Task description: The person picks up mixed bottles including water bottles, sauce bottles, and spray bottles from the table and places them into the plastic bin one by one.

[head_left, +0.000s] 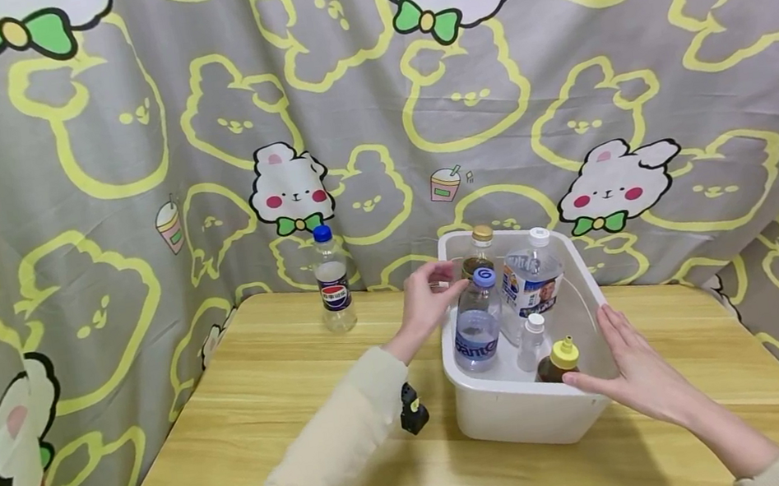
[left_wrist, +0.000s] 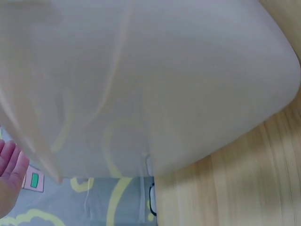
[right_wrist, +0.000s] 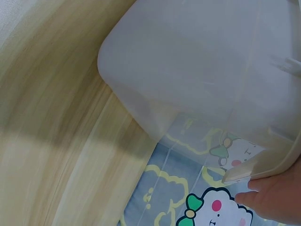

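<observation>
A white plastic bin stands on the table in the head view, with several bottles inside. Among them are a blue-capped water bottle, a large clear bottle with a white cap, a gold-capped bottle, a small white-capped bottle and a yellow-capped squeeze bottle. At the bin's left rim, my left hand has loosely bent fingers, its thumb near the blue cap; I see no bottle in it. My right hand spreads over the right front corner, touching the rim with fairly straight fingers.
A blue-capped cola bottle stands at the back left of the wooden table. A small black object sits left of the bin. Behind the table hangs a patterned grey curtain.
</observation>
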`<state>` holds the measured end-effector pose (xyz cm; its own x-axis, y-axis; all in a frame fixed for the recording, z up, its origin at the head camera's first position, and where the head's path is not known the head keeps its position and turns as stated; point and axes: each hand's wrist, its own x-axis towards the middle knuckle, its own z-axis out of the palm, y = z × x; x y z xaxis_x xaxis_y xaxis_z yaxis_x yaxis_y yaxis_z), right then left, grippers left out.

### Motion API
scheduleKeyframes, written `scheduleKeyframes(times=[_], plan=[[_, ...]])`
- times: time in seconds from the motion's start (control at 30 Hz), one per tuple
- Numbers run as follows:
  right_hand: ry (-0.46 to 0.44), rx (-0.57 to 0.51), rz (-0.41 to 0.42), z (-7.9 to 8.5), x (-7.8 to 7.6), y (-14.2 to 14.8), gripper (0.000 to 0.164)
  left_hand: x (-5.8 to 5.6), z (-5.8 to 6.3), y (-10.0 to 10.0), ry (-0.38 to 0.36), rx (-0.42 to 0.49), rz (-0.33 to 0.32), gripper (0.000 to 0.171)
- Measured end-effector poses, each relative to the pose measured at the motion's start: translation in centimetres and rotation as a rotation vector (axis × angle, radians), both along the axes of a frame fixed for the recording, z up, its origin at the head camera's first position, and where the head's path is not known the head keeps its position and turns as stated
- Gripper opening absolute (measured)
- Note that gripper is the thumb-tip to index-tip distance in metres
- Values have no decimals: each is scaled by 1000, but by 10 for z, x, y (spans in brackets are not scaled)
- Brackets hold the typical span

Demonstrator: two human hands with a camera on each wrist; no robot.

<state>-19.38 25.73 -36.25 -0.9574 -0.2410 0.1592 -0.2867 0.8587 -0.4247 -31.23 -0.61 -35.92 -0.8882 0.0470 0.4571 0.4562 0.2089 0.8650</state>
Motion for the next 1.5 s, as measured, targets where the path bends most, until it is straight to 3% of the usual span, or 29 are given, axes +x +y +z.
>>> scheduleKeyframes(times=[0.37, 1.0, 1.5], plan=[[2, -4, 2, 0, 1, 0, 103, -4, -7, -33, 36, -7, 98, 21], [-3, -4, -4, 0, 0, 0, 103, -13, -12, -94, -27, -6, 250, 22], [4, 1, -3, -1, 0, 1, 103, -25, -10, -133, -16, -30, 383, 26]])
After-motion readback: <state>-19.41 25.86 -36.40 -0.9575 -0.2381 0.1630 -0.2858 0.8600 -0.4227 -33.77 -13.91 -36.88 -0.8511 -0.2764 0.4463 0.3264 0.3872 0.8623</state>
